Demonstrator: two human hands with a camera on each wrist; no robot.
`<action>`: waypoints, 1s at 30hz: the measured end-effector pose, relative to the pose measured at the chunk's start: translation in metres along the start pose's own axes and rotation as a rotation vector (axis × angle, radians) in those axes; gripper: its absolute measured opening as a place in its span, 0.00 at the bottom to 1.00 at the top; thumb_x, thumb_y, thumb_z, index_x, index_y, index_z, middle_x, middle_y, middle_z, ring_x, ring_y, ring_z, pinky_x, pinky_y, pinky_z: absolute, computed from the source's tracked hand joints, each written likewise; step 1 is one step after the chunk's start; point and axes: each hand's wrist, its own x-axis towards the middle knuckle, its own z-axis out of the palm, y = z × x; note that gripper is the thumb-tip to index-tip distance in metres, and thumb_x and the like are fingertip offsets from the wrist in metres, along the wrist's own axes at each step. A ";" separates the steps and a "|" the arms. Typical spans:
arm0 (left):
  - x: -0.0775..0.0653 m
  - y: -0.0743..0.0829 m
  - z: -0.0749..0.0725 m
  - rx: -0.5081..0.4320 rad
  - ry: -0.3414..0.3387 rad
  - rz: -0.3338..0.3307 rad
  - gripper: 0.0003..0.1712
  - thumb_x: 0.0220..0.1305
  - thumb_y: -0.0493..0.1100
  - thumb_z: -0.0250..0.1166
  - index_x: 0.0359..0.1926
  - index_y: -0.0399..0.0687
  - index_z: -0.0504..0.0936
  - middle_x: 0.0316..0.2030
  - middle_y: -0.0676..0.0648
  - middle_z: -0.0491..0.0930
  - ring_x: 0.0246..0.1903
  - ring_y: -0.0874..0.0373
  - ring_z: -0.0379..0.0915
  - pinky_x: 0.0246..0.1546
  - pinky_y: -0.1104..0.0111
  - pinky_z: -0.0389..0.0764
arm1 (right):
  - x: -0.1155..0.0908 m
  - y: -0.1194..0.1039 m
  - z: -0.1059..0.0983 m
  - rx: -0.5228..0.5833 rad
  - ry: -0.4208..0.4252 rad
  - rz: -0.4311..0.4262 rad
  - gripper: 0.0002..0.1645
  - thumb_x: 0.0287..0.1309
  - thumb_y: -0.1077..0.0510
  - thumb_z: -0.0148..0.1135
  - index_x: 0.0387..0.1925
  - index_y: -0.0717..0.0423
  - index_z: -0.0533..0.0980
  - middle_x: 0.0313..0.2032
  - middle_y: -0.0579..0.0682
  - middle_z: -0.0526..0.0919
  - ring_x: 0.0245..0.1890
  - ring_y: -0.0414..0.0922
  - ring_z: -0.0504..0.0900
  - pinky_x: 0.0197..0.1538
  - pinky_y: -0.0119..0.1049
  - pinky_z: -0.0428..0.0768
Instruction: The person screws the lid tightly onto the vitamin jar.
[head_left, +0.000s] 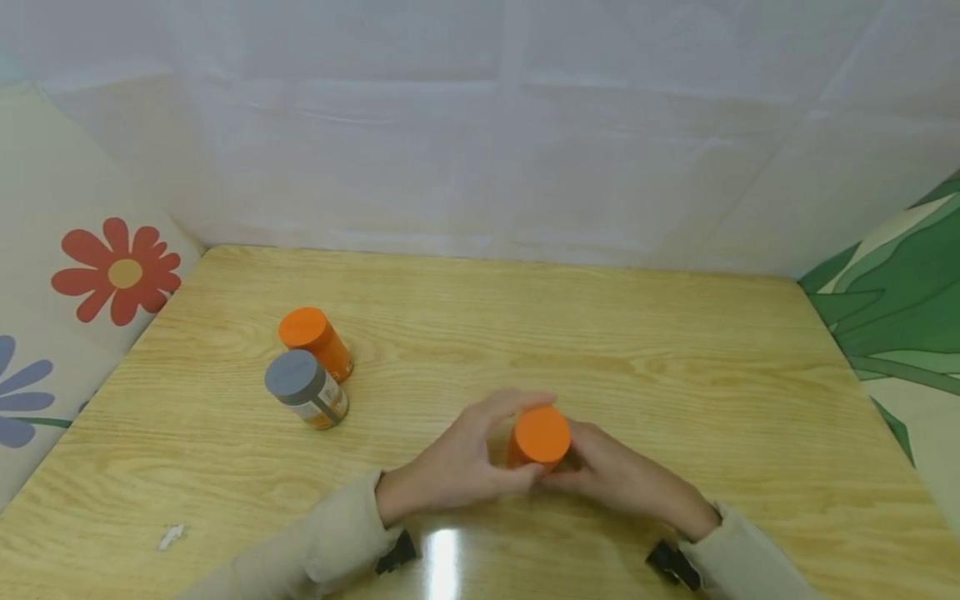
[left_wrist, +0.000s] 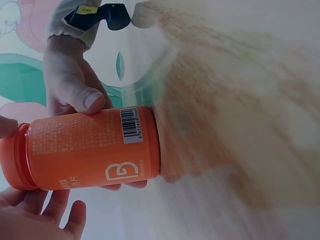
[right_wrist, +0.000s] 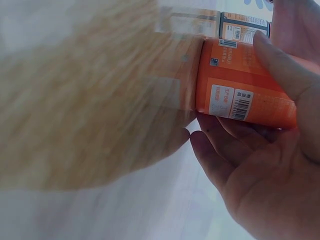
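An orange bottle [head_left: 542,435] with an orange lid is upright near the front middle of the table, its base at the tabletop. My left hand [head_left: 465,458] holds it at the lid, thumb on one side and fingers on the other. Lower down, my right hand [head_left: 615,471] grips the body from the right; its thumb [right_wrist: 272,62] presses the side in the right wrist view. White print, a barcode and a large logo mark the bottle [left_wrist: 95,150] in the left wrist view.
Left of the hands, a second orange bottle [head_left: 315,342] stands just behind a jar [head_left: 307,387] with a grey lid. The glossy wooden table [head_left: 637,333] meets a white cloth wall [head_left: 487,167] at the back. A small white patch [head_left: 172,536] marks the table's front left.
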 end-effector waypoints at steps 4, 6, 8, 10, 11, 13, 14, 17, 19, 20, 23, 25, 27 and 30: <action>0.000 0.000 0.002 0.001 -0.019 -0.003 0.42 0.56 0.38 0.72 0.71 0.46 0.65 0.69 0.44 0.70 0.69 0.54 0.63 0.72 0.50 0.61 | -0.001 0.002 0.000 -0.023 -0.001 -0.014 0.29 0.62 0.44 0.64 0.62 0.48 0.72 0.56 0.44 0.81 0.58 0.42 0.78 0.64 0.42 0.76; 0.000 0.000 0.004 0.012 -0.002 -0.006 0.45 0.55 0.40 0.74 0.71 0.47 0.63 0.68 0.43 0.69 0.69 0.54 0.63 0.71 0.49 0.62 | -0.001 0.002 0.000 -0.042 0.005 -0.025 0.29 0.62 0.45 0.64 0.62 0.50 0.72 0.56 0.45 0.81 0.57 0.43 0.79 0.63 0.41 0.77; 0.000 -0.001 0.006 0.032 0.034 -0.011 0.46 0.53 0.43 0.76 0.70 0.47 0.63 0.66 0.42 0.70 0.66 0.54 0.65 0.69 0.49 0.65 | -0.001 0.002 -0.001 -0.051 0.009 -0.029 0.28 0.62 0.46 0.65 0.60 0.51 0.73 0.55 0.46 0.82 0.56 0.43 0.80 0.62 0.40 0.78; 0.000 -0.002 0.008 0.049 0.070 -0.015 0.45 0.50 0.44 0.78 0.66 0.47 0.64 0.62 0.44 0.71 0.63 0.55 0.66 0.66 0.50 0.68 | -0.001 0.002 -0.001 -0.058 0.017 -0.027 0.28 0.62 0.45 0.64 0.60 0.51 0.73 0.54 0.46 0.82 0.56 0.43 0.80 0.62 0.40 0.78; 0.000 -0.003 0.008 0.051 0.085 -0.014 0.44 0.50 0.44 0.79 0.64 0.47 0.65 0.60 0.45 0.71 0.61 0.56 0.66 0.64 0.51 0.69 | -0.001 0.002 -0.001 -0.060 0.018 -0.028 0.28 0.62 0.45 0.64 0.60 0.50 0.73 0.54 0.46 0.82 0.56 0.42 0.80 0.62 0.40 0.78; 0.001 -0.003 0.009 0.065 0.108 0.002 0.40 0.50 0.44 0.79 0.60 0.45 0.66 0.57 0.47 0.73 0.58 0.58 0.68 0.61 0.53 0.71 | -0.001 0.002 -0.001 -0.066 0.023 -0.030 0.28 0.63 0.44 0.63 0.60 0.50 0.73 0.55 0.46 0.82 0.56 0.42 0.79 0.62 0.41 0.78; 0.001 -0.003 0.009 0.067 0.114 0.013 0.39 0.50 0.44 0.79 0.58 0.45 0.67 0.56 0.49 0.74 0.57 0.59 0.68 0.60 0.54 0.71 | -0.001 0.002 -0.001 -0.068 0.026 -0.031 0.28 0.63 0.43 0.63 0.60 0.50 0.73 0.56 0.46 0.82 0.57 0.43 0.79 0.63 0.43 0.77; 0.001 -0.003 0.008 0.060 0.110 0.040 0.35 0.52 0.43 0.77 0.57 0.46 0.68 0.54 0.52 0.75 0.57 0.60 0.70 0.60 0.57 0.72 | 0.000 0.003 -0.001 -0.059 0.022 -0.027 0.29 0.63 0.43 0.63 0.62 0.48 0.72 0.57 0.45 0.81 0.59 0.44 0.78 0.65 0.46 0.76; 0.001 -0.003 0.007 0.048 0.098 0.056 0.34 0.53 0.41 0.76 0.58 0.47 0.69 0.55 0.52 0.76 0.57 0.60 0.70 0.60 0.58 0.72 | 0.000 0.003 0.000 -0.052 0.020 -0.021 0.29 0.62 0.43 0.64 0.62 0.47 0.72 0.57 0.44 0.81 0.59 0.44 0.78 0.65 0.47 0.75; 0.000 -0.003 0.006 0.038 0.089 0.064 0.34 0.53 0.40 0.75 0.59 0.47 0.70 0.55 0.51 0.76 0.58 0.59 0.70 0.61 0.59 0.72 | 0.000 0.003 0.000 -0.049 0.020 -0.018 0.29 0.62 0.43 0.64 0.62 0.46 0.72 0.57 0.44 0.81 0.60 0.44 0.78 0.66 0.48 0.74; -0.001 -0.004 0.005 0.008 0.062 0.083 0.34 0.54 0.37 0.73 0.61 0.45 0.71 0.57 0.49 0.76 0.60 0.57 0.70 0.64 0.58 0.71 | 0.000 0.002 0.000 -0.049 0.024 -0.014 0.29 0.61 0.43 0.65 0.61 0.46 0.73 0.57 0.43 0.81 0.59 0.43 0.78 0.66 0.48 0.74; -0.001 -0.005 0.004 -0.010 0.039 0.083 0.34 0.55 0.37 0.71 0.63 0.46 0.71 0.59 0.48 0.75 0.61 0.58 0.69 0.66 0.57 0.69 | 0.000 0.002 0.000 -0.049 0.026 -0.015 0.28 0.61 0.42 0.65 0.60 0.45 0.73 0.57 0.42 0.81 0.59 0.42 0.78 0.66 0.46 0.75; -0.001 -0.006 0.003 -0.020 0.012 0.082 0.34 0.56 0.36 0.69 0.65 0.48 0.71 0.60 0.48 0.75 0.62 0.58 0.68 0.68 0.55 0.66 | 0.000 0.002 0.000 -0.043 0.028 -0.018 0.28 0.60 0.43 0.66 0.59 0.45 0.74 0.56 0.42 0.81 0.58 0.41 0.78 0.65 0.45 0.75; -0.001 -0.006 0.002 -0.008 -0.021 0.088 0.36 0.57 0.37 0.68 0.67 0.50 0.69 0.62 0.46 0.74 0.63 0.58 0.66 0.69 0.53 0.63 | 0.000 0.002 0.000 -0.046 0.033 -0.025 0.27 0.60 0.42 0.66 0.59 0.44 0.74 0.56 0.41 0.81 0.57 0.40 0.79 0.65 0.43 0.76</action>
